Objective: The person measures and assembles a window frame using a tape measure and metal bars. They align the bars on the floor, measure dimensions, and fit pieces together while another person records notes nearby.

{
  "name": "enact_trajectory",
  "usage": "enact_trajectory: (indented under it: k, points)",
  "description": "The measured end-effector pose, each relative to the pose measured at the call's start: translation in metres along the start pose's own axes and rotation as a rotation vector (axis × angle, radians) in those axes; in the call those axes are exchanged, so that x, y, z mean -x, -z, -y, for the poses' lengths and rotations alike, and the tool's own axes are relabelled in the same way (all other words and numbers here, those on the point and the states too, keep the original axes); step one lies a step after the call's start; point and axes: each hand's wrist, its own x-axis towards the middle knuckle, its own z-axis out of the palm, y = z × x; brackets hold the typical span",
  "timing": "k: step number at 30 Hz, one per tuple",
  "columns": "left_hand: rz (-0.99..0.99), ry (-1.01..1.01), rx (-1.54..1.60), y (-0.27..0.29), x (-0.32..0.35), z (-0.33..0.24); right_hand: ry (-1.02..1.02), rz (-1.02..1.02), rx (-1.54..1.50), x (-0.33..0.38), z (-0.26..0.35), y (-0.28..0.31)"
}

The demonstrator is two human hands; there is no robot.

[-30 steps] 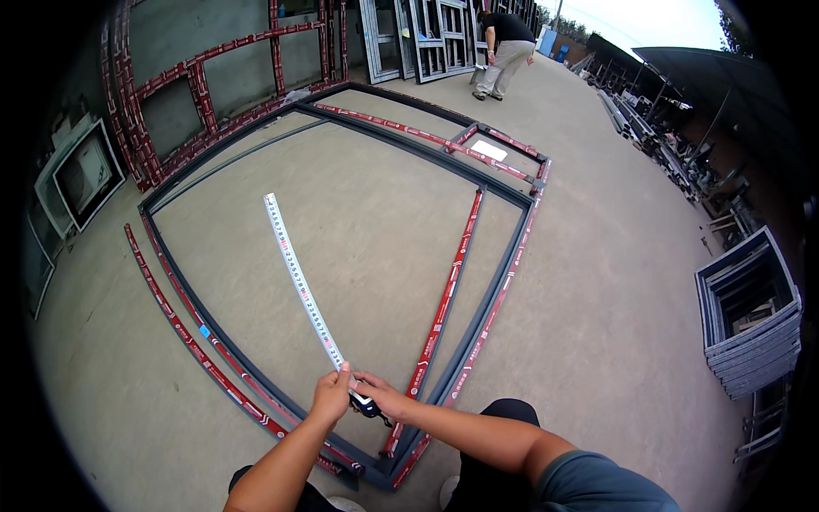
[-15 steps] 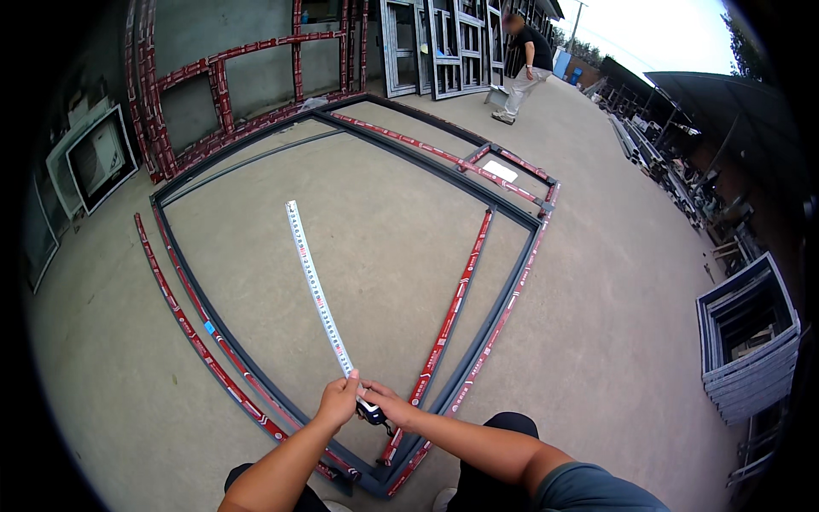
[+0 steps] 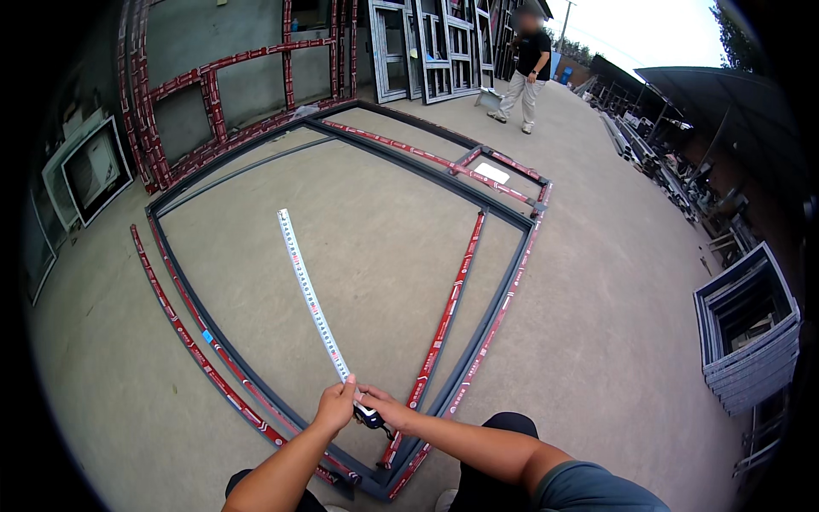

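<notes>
Since a second ago the tape measure [image 3: 311, 294] blade still juts out stiffly over the floor [image 3: 375, 213] inside the big frame [image 3: 503, 290]. The left hand [image 3: 334, 408] pinches the blade; the right hand [image 3: 386, 410] grips the case, near the frame's closest corner.

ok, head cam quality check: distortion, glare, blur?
Head view: strong fisheye, the dark frame on the concrete bows outward and a black vignette rings the picture; sky top right is blown out; daylight is soft, with only faint shadows; the tape measure and both hands, left hand and right hand, look sharp.
</notes>
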Motion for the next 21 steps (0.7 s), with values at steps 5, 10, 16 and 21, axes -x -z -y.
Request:
enact_trajectory:
  k: [5, 10, 16, 21]
  points:
    - [0.023, 0.015, 0.024, 0.004, -0.002, 0.004, 0.002, 0.041, 0.039, -0.001, 0.000, 0.000]
    - [0.014, 0.013, 0.039, 0.001, 0.005, -0.002, 0.015, -0.005, 0.011, 0.003, 0.002, -0.005]
    - [0.002, 0.001, 0.020, -0.004, 0.001, 0.002, 0.017, -0.001, 0.014, 0.008, 0.004, 0.000]
    - [-0.064, -0.115, 0.009, 0.015, 0.007, -0.002, -0.004, 0.047, 0.039, -0.005, 0.001, -0.016]
